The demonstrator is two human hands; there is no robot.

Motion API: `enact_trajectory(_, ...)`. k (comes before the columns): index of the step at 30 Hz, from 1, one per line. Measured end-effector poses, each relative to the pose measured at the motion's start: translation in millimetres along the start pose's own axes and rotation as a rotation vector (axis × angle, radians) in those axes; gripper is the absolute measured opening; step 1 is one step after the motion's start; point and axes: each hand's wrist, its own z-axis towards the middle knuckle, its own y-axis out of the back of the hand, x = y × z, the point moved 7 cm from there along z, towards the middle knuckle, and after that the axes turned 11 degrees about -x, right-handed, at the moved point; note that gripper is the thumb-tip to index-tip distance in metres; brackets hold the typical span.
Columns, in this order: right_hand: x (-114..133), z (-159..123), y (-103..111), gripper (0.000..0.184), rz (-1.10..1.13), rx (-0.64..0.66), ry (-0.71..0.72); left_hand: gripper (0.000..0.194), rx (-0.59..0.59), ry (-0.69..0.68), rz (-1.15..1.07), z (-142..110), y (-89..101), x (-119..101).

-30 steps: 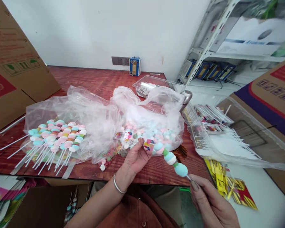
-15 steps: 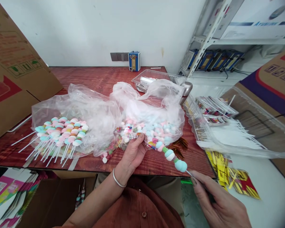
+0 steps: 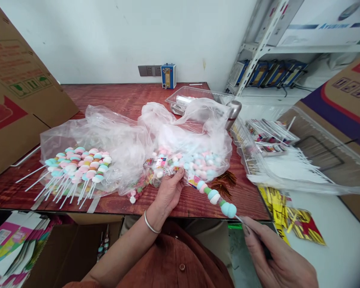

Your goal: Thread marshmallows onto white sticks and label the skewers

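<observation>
My right hand (image 3: 276,256) pinches the white stick of a candy skewer (image 3: 216,197) strung with blue, white, green and pink marshmallow pieces. The skewer slants up and left to my left hand (image 3: 169,192), whose fingers close on its top end and on a small printed wrapper (image 3: 157,163). Just behind my left hand lies a clear plastic bag (image 3: 195,148) holding loose pastel candies. To the left, several finished skewers (image 3: 75,170) are fanned out on another clear plastic sheet on the red wooden table (image 3: 117,100).
A clear tray (image 3: 276,160) with white sticks and printed wrappers sits right of the table. Yellow-red foil ties (image 3: 291,224) lie below it. Cardboard boxes stand at left (image 3: 15,88) and right (image 3: 345,104). A small clear container (image 3: 192,100) and a blue device (image 3: 168,76) are at the back.
The skewer has drawn slightly nearer and lower, with my right hand sliding along its stick. My view has shifted a little; my left hand keeps its grip.
</observation>
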Motion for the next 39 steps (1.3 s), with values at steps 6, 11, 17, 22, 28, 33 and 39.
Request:
enact_trajectory(6, -10.5, -2.9, -4.7, 0.023, 0.127, 0.065, -0.173, 0.025, 0.023, 0.006, -0.008, -1.3, -0.9, 2.3)
enact_trajectory(11, -32.1, -24.8, -39.5, 0.028, 0.605, 0.252, -0.783, 0.022, 0.086, 0.076, -0.019, -8.5, -8.3, 5.9)
enact_trajectory(17, 5.8, -48.4, -82.4, 0.029, 1.338, 0.288, -1.395, 0.006, 0.045, 0.275, -0.213, -20.7, -19.0, 14.2)
enact_trajectory(22, 32.6, -54.3, -98.4, 0.025, 1.504, 0.272, -1.437, 0.005, -0.021, 0.285, -0.278, -20.5, -19.2, 12.5)
enact_trajectory(28, 27.3, -50.3, -105.2, 0.026, 1.200, 0.196, -1.162, 0.011, -0.066, 0.216, -0.223, -24.2, -18.9, 9.1)
enact_trajectory(33, 16.3, -33.7, -85.5, 0.017, 0.606, 0.010, -0.652, 0.017, -0.060, 0.157, -0.171, -29.0, -21.3, 5.7)
enact_trajectory(39, 34.7, -17.8, -63.5, 0.009, 0.229, -0.202, -0.157, 0.023, -0.034, 0.127, -0.111, -33.0, -26.9, 5.2)
